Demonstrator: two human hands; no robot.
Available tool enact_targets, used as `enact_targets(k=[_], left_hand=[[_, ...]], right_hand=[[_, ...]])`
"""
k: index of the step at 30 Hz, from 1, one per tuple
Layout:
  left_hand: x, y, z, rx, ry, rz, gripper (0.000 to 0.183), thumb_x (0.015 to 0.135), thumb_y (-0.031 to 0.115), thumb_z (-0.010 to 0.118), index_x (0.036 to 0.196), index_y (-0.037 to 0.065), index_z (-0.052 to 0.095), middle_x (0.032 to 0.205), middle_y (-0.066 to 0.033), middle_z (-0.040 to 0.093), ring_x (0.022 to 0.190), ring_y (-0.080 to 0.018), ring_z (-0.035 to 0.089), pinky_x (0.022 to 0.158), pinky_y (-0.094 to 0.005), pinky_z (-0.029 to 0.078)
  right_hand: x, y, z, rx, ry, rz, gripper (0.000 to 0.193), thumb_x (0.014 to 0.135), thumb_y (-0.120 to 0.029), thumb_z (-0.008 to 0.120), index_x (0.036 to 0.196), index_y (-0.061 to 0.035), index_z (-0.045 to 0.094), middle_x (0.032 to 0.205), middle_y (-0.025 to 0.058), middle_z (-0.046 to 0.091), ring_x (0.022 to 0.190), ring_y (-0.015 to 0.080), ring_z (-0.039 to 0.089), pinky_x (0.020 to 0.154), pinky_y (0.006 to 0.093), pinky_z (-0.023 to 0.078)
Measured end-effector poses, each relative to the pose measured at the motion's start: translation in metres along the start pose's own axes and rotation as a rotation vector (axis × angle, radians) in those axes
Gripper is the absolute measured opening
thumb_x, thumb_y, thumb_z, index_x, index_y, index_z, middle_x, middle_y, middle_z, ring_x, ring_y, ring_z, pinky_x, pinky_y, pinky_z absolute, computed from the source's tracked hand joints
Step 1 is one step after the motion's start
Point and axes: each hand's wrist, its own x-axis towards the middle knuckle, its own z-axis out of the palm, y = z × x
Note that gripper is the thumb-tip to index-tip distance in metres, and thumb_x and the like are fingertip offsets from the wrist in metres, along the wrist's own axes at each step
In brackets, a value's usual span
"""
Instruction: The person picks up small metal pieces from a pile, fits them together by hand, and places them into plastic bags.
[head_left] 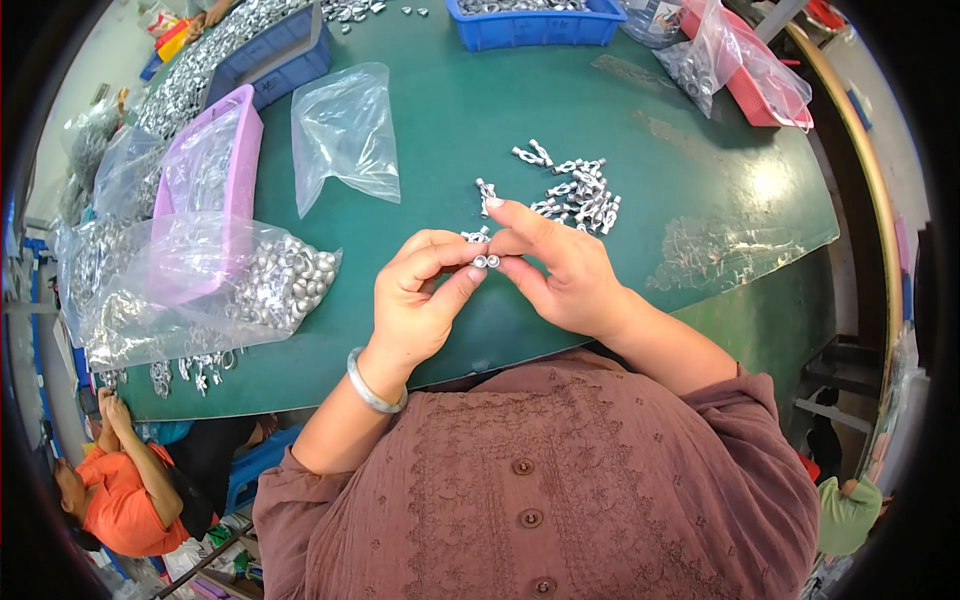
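In front of my chest, my left hand [412, 298] and my right hand [568, 272] meet, fingertips pinched around small silver metal fittings [486, 261]. Two round, cup-like ends face me between the thumbs, and the rest is partly covered by my fingers. Just beyond my right hand lies a loose pile of similar silver metal fittings [592, 196], narrow with open loops. One separate fitting [484, 190] rests near my right fingertips. A pale bangle circles my left wrist.
On the green table [450, 110] lie a flat clear bag [348, 135], a purple basket [247, 125] and a clear bag of silver parts [285, 285]. Blue bins [540, 30] and a pink basket [752, 92] stand farther back. A person in orange [130, 505] sits at lower left.
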Motion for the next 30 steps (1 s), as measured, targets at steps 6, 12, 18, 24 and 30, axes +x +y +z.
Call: enact_targets(k=[6,12,18,24,30], left_hand=[[-0.003,-0.002,0.001,0.027,-0.012,0.060,0.021,0.074,-0.010,0.059,0.092,-0.001,0.060,0.090,-0.0057,0.054,0.078,-0.0105,0.054,0.068,-0.0203,0.045],[-0.003,0.005,0.005,-0.181,0.049,-0.194,0.014,0.076,-0.002,0.062,0.089,-0.001,0.059,0.078,-0.0037,0.057,0.071,-0.0102,0.054,0.065,-0.0206,0.045],[-0.001,0.001,-0.002,-0.594,0.098,-0.634,0.014,0.083,0.016,0.056,0.088,0.003,0.053,0.079,-0.0074,0.058,0.066,-0.0116,0.053,0.058,-0.0214,0.042],[-0.006,0.000,0.001,-0.857,0.098,-0.769,0.014,0.084,0.015,0.055,0.089,0.002,0.052,0.080,-0.0043,0.055,0.064,-0.0077,0.050,0.057,-0.0184,0.042],[-0.007,0.001,0.005,-0.928,0.157,-0.767,0.012,0.085,0.013,0.054,0.089,0.002,0.052,0.078,-0.0019,0.054,0.064,-0.0079,0.052,0.056,-0.0182,0.044]], right_hand=[[-0.002,0.000,0.002,-0.010,0.025,-0.065,0.058,0.070,0.004,0.061,0.123,-0.0046,0.039,0.081,0.0082,0.062,0.072,0.0252,0.060,0.062,0.0319,0.048],[-0.001,-0.006,-0.001,0.227,-0.073,0.216,0.050,0.074,0.003,0.058,0.121,0.0006,0.039,0.081,0.0094,0.062,0.072,0.0200,0.061,0.066,0.0286,0.048],[0.005,-0.002,0.000,0.681,-0.215,0.557,0.041,0.082,0.002,0.051,0.121,0.0035,0.038,0.089,0.0085,0.061,0.081,0.0110,0.057,0.074,0.0251,0.047],[0.004,0.005,0.005,0.713,-0.236,0.626,0.020,0.083,-0.002,0.053,0.102,0.0031,0.053,0.082,0.0059,0.061,0.074,0.0099,0.057,0.066,0.0228,0.047],[0.006,0.010,0.008,0.715,-0.232,0.707,0.012,0.082,-0.003,0.055,0.093,0.0012,0.060,0.082,0.0044,0.061,0.072,0.0088,0.057,0.064,0.0213,0.047]])
